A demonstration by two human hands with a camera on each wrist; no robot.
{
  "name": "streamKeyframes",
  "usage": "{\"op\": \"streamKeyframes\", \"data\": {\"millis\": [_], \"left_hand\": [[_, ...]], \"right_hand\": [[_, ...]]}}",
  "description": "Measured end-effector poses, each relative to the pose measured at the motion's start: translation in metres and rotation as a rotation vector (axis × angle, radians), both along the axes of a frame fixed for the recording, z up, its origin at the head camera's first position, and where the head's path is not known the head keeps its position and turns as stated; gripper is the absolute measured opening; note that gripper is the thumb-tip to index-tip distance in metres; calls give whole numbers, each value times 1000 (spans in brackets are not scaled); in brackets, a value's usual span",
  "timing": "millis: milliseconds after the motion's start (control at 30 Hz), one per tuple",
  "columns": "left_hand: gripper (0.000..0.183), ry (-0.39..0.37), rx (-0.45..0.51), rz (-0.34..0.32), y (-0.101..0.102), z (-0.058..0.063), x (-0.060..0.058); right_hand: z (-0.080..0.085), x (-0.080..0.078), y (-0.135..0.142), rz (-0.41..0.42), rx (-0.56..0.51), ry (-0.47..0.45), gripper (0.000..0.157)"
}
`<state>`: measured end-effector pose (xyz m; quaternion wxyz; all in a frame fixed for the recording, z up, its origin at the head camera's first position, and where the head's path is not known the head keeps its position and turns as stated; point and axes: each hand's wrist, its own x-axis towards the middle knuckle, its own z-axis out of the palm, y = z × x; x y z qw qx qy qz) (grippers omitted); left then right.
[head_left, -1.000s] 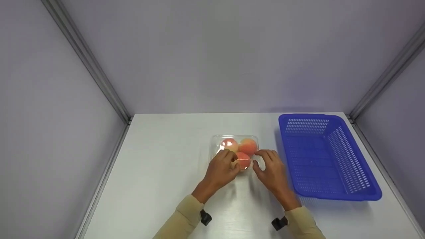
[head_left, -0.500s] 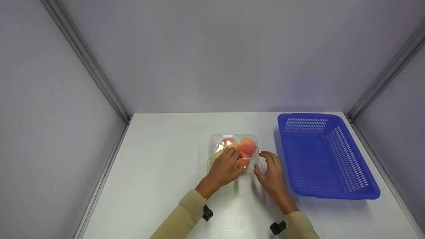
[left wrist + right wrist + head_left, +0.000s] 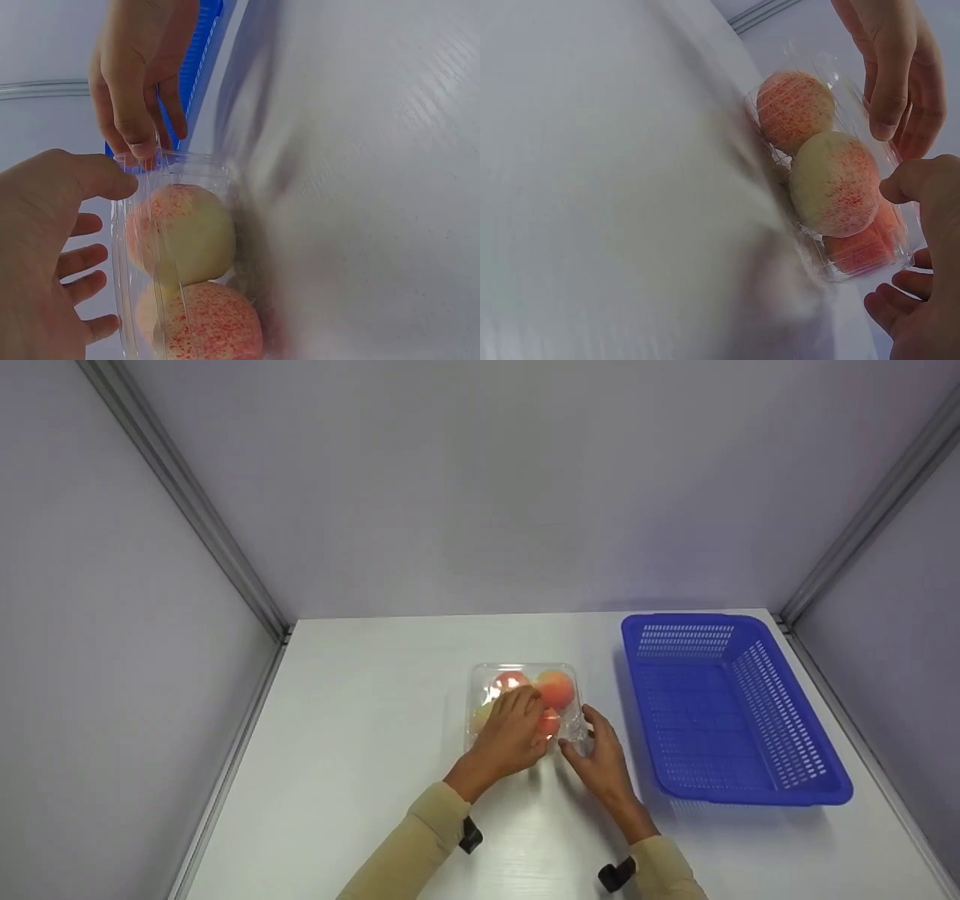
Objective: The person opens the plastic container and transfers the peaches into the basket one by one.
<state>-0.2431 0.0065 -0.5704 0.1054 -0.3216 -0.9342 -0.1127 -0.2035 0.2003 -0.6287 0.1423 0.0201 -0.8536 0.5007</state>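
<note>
A clear plastic clamshell box [image 3: 480, 679] with several red-and-yellow peaches [image 3: 555, 690] sits on the white table. My left hand [image 3: 510, 735] lies over its near half, hiding part of the fruit. In the left wrist view, the left thumb touches the lid's edge and the other fingers stretch loosely beside it. My right hand [image 3: 604, 757] grips the near right corner, thumb at the front edge and fingers along the right side. The lid lies down over the peach [image 3: 836, 184] nearest the right wrist camera.
A blue perforated plastic basket [image 3: 694, 795] stands on the right side of the table [image 3: 360, 697], close to my right hand. Pale panels [image 3: 480, 495] with grey metal strips [image 3: 217, 532] enclose the table at the back and sides.
My left hand has slid slightly forward over the lid, its fingers straightening. My right hand has shifted from above the right edge down around the near right corner. The box stays in place.
</note>
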Motion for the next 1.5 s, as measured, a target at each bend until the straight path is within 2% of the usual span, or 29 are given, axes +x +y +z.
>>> {"op": "streamKeyframes", "data": {"millis": [233, 400, 567, 900, 1100, 1333, 1500], "left_hand": [[57, -17, -55, 15, 0, -1, -2], [57, 3, -92, 0, 2, -3, -3], [53, 34, -107, -8, 4, -5, -4], [47, 69, -128, -4, 9, -10, -8], [55, 96, -133, -8, 11, -10, -8], [62, 116, -201, -11, 14, -8, -8], [52, 154, -219, -28, 17, -7, -8]], "right_hand": [[-4, -2, -3, -12, -30, -43, 73], [-6, -2, -3, -8, -67, -79, 75], [-11, -2, -3, 18, -119, -78, 76], [-14, -2, -3, 14, -189, -69, 67], [-15, -3, -4, 8, -216, -80, 63], [-13, -2, -4, -19, -213, -105, 56], [-13, -2, -4, -36, -206, -113, 51]]}}
